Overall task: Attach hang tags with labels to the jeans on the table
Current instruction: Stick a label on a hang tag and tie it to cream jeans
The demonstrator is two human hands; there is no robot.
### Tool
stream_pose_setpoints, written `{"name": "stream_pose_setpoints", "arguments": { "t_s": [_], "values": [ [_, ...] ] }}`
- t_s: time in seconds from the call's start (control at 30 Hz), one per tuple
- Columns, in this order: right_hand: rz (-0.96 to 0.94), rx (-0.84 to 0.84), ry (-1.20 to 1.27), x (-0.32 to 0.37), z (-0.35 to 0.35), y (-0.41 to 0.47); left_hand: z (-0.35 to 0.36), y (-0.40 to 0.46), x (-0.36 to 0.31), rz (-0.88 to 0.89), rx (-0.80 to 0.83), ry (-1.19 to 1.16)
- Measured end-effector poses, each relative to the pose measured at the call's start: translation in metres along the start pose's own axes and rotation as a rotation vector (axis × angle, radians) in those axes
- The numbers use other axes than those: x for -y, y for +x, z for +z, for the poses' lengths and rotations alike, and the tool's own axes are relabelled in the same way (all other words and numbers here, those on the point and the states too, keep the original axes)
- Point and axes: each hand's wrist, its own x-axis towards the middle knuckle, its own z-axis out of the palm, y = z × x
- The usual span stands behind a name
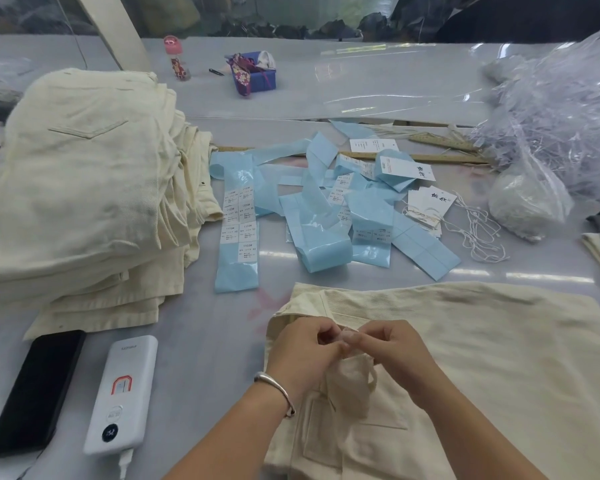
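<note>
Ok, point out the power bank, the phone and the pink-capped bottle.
Power bank point(121, 393), head view, middle of its white face.
Phone point(35, 393), head view, centre of its dark screen.
Bottle point(178, 62), head view, on its body below the pink cap.

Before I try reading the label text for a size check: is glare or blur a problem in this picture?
Head view: bright light streaks glare off the table and glossy blue label strips; label print is too small and soft to read; wide-angle bends the far table edge; both hands look fairly sharp.

A glossy pale-grey surface point(378, 84) fills the frame, catching strips of light. A white slanted post point(113, 32) rises upper left; dark piled heaps point(291, 15) line the top edge.
</note>
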Motion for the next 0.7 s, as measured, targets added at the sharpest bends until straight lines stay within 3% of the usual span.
{"name": "stream_pose_setpoints", "arguments": {
  "t_s": [0.13,0.4,0.7],
  "values": [
    [-0.022,-0.020,0.122,0.004,0.000,0.004,-0.011,0.005,-0.012,-0.012,0.096,-0.112],
    [-0.097,0.171,0.199,0.007,-0.007,-0.004,-0.032,0.006,-0.022,-0.055,0.232,-0.308],
    [-0.211,0.068,0.283,0.009,0.002,-0.014,-0.033,0.005,-0.039,0.011,0.275,-0.300]
  ]
}}
